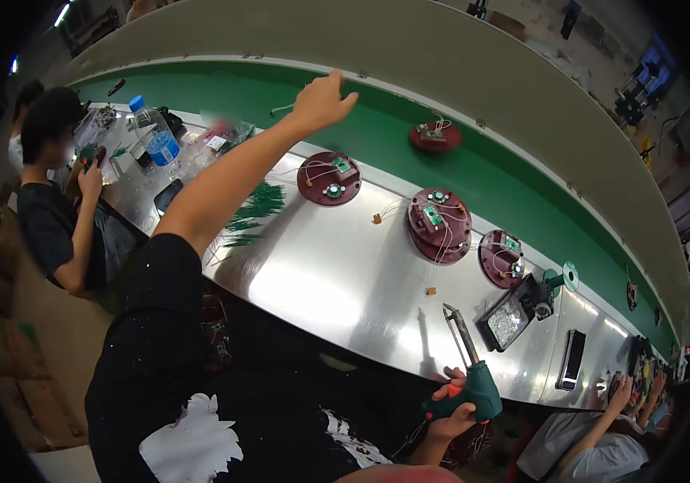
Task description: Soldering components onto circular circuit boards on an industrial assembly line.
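My left hand [323, 101] reaches out over the green conveyor belt, thumb and forefinger apart, with nothing seen in it. The other fingers are partly hidden. Low in front of me, my right hand [454, 409] is wrapped round the handle of a green soldering gun [480, 390], its metal tip pointing up over the bench edge. Nearest the left arm lies a maroon round housing [320, 191] with a small circuit board and white wires. Two stacked housings [451, 241] and another single housing [494, 266] lie farther right. One more housing [433, 137] rides on the belt.
The shiny metal bench [325, 274] carries green wires [258, 205], a water bottle [156, 137], a dark phone [169, 196], a black tray [509, 317], a solder spool [564, 277] and a black device [572, 359]. Co-workers sit left [59, 201] and right [594, 451].
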Available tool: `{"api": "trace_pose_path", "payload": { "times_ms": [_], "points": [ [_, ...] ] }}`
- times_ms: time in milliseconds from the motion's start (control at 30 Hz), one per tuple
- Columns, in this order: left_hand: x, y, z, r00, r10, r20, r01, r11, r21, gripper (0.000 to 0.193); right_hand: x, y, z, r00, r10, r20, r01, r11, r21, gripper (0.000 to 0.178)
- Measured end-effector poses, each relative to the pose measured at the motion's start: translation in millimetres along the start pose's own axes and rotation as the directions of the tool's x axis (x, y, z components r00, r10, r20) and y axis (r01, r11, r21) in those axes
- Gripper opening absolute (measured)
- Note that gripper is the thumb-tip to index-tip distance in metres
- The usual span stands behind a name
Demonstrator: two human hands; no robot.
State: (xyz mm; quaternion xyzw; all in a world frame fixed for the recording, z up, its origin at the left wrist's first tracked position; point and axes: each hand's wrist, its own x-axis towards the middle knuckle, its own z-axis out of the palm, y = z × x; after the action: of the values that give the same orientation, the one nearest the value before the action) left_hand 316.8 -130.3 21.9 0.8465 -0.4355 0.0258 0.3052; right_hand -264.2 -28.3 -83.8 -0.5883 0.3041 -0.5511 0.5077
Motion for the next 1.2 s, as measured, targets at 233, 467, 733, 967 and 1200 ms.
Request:
{"api": "trace_pose_path", "payload": {
  "times_ms": [233, 467, 733, 967, 1200],
  "points": [
    [21.8, -85.3, 50.7, 0.995, -0.090, -0.032, 0.094, 0.870, 0.484, 0.114, 4.7, -3.6, 2.4, 0.999, -0.011, 0.044, 0.013, 0.999, -0.047, 0.069],
    [-4.1, -5.6, -15.0, 0.968, 0.074, 0.239, -0.162, 0.915, 0.370, 0.097, 1.7, 2.6, -3.7, 1.000, -0.013, 0.022, 0.015, 0.996, -0.085, 0.077],
    [-208.0, 96.2, -87.8, 0.824, 0.464, 0.325, -0.499, 0.866, 0.030, 0.083, 9.2, -1.3, -5.8, 0.999, -0.004, 0.036, 0.006, 0.998, -0.060, 0.069],
    [-323.1, 97.9, -30.1, 0.946, 0.285, 0.155, -0.291, 0.957, 0.015, 0.080, 21.8, -26.2, 19.8, 0.997, 0.069, 0.029, -0.067, 0.995, -0.068, 0.070],
    [-323.6, 74.2, -30.0, 0.975, 0.172, -0.141, -0.187, 0.977, -0.100, 0.046, 31.9, -19.9, 34.2, 0.988, 0.113, 0.102, -0.111, 0.994, -0.017, 0.069]
  ]
}}
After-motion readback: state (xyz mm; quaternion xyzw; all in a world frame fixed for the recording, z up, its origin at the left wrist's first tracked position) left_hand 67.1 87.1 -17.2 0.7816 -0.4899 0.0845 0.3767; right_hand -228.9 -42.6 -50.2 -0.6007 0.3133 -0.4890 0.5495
